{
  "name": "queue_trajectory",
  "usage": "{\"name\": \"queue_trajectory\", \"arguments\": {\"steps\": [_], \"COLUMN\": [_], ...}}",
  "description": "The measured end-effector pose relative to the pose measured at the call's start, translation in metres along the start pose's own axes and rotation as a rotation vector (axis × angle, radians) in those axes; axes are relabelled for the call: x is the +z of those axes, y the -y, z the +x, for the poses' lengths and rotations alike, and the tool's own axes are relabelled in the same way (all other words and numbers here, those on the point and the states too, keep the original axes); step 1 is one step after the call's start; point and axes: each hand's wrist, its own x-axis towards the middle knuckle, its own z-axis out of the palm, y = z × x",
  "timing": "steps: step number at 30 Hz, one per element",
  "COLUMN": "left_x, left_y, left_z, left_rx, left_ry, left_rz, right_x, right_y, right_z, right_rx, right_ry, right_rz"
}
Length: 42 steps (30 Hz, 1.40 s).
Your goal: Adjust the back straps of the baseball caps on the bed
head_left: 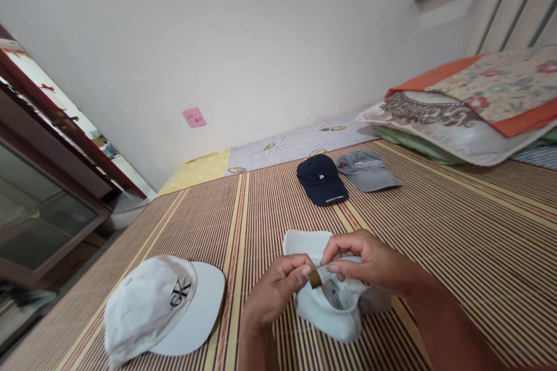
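Note:
A pale blue-white baseball cap (328, 319) lies tipped over in front of me, its brim pointing away and its inside partly showing. My left hand (281, 287) pinches the back strap close to a brass-coloured buckle (314, 279). From the other side, my right hand (369, 261) grips the strap (326, 272) between thumb and fingers. To the left rests a white cap (148, 304) with dark letters on its front. Part of the held cap is hidden behind my fingers.
A navy cap (321, 179) and a grey cap (368, 171) lie side by side farther back on the striped mat (456, 243). Pillows (435, 119) are stacked at the right. A pink note (194, 117) is stuck on the wall, and a glass-fronted cabinet (43, 214) stands left.

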Motion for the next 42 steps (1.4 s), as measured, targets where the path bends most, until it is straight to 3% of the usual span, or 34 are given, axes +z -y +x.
{"name": "queue_trajectory", "arguments": {"steps": [6, 12, 16, 28, 37, 42], "left_x": [0.003, 0.007, 0.007, 0.010, -0.004, -0.005], "left_y": [-0.004, -0.007, -0.006, -0.004, 0.007, 0.007], "left_z": [0.002, 0.003, 0.003, 0.007, -0.001, 0.000], "left_rx": [-0.004, -0.014, -0.050, -0.063, -0.037, -0.049], "left_ry": [-0.015, -0.033, -0.034, -0.005, -0.033, -0.034], "left_rz": [-0.022, -0.030, -0.038, -0.089, -0.145, -0.142], "right_x": [0.000, 0.003, 0.005, 0.014, -0.003, 0.002], "right_y": [-0.002, -0.017, -0.023, -0.016, -0.017, -0.018], "right_z": [0.001, 0.005, 0.007, 0.007, -0.002, 0.000], "right_rx": [-0.040, 0.076, 0.062, 0.033, 0.065, 0.052], "right_ry": [0.017, -0.011, 0.017, 0.110, 0.143, 0.133], "right_rz": [0.054, 0.118, 0.184, 0.293, 0.245, 0.273]}}
